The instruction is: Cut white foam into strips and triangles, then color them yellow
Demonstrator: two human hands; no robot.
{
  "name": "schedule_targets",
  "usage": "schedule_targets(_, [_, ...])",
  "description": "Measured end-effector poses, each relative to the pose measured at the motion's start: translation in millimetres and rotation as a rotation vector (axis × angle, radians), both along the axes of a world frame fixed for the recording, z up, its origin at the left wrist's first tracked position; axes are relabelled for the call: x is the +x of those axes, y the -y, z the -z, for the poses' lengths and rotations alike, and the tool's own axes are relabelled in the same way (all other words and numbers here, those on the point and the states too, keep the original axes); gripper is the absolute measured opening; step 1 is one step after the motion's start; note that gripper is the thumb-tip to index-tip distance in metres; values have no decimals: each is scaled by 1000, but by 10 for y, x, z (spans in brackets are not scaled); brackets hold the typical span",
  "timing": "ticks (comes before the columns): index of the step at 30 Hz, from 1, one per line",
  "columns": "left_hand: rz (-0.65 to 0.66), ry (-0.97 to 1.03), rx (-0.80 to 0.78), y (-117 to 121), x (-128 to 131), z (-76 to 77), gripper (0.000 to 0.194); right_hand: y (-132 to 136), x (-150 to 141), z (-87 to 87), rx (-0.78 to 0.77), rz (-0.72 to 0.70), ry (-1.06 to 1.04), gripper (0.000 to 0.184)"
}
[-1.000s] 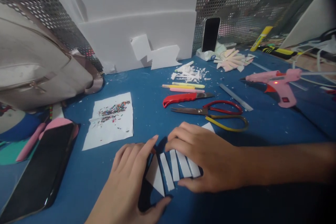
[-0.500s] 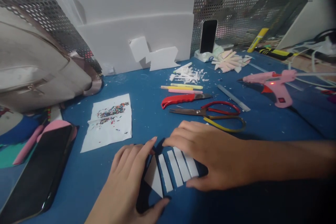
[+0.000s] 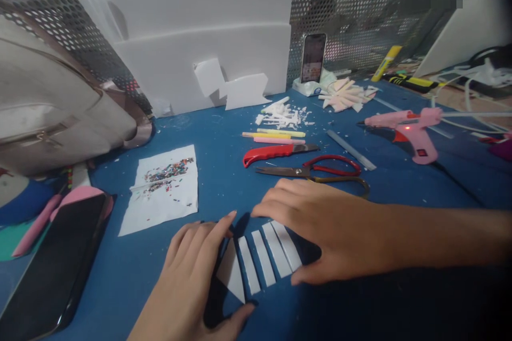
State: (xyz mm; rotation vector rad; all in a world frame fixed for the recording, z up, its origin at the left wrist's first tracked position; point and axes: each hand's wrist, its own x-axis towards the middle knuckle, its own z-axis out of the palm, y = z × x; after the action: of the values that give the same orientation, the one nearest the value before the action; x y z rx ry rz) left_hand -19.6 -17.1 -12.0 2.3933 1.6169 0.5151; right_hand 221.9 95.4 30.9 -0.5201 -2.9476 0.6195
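A row of white foam-board-like pieces lies flat between my hands: a triangular piece (image 3: 232, 272) at the left end, then a narrow strip (image 3: 249, 265), a second strip (image 3: 263, 258) and two strips (image 3: 286, 245) close together at the right end. My left hand (image 3: 196, 266) curves beside the triangular piece, forefinger near its top and thumb by its lower tip, fingers apart from the thumb. Over the right end arches my right hand (image 3: 320, 229), its fingertips at the strips' upper ends and its thumb at the last strip's lower corner.
Scissors (image 3: 304, 171), a red-handled cutter (image 3: 276, 153) and coloured sticks (image 3: 276, 135) lie beyond my hands. A pink glue gun (image 3: 418, 128) stands at right. Paper with small beads (image 3: 186, 192) and a dark phone (image 3: 52, 261) lie left. White boards (image 3: 240, 5) lean behind.
The right-end strips have shifted slightly right, widening the gap beside the second strip, and my right hand has moved with them. The standing phone's screen has lit up. My left hand looks nearly unchanged.
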Motion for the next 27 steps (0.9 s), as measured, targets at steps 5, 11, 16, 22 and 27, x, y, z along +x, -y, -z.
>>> schedule_targets(5, [-2, -8, 3, 21, -16, 16, 88, -22, 55, 6, 50, 8, 54, 75])
schedule_targets(11, [4, -27, 15, -7, -29, 25, 88, -32, 84, -26, 98, -3, 60, 74])
schedule_targets(16, [2, -5, 7, 15, -33, 34, 87, -179, 191, -130, 114, 7, 93, 71])
schedule_targets(22, [-63, 80, -53, 37, 19, 30, 81, -347, 290, -155, 177, 7, 174, 57])
schedule_targets(27, [-66, 109, -59, 42, 41, 19, 80, -341, 219, -167, 123, -4, 220, 31])
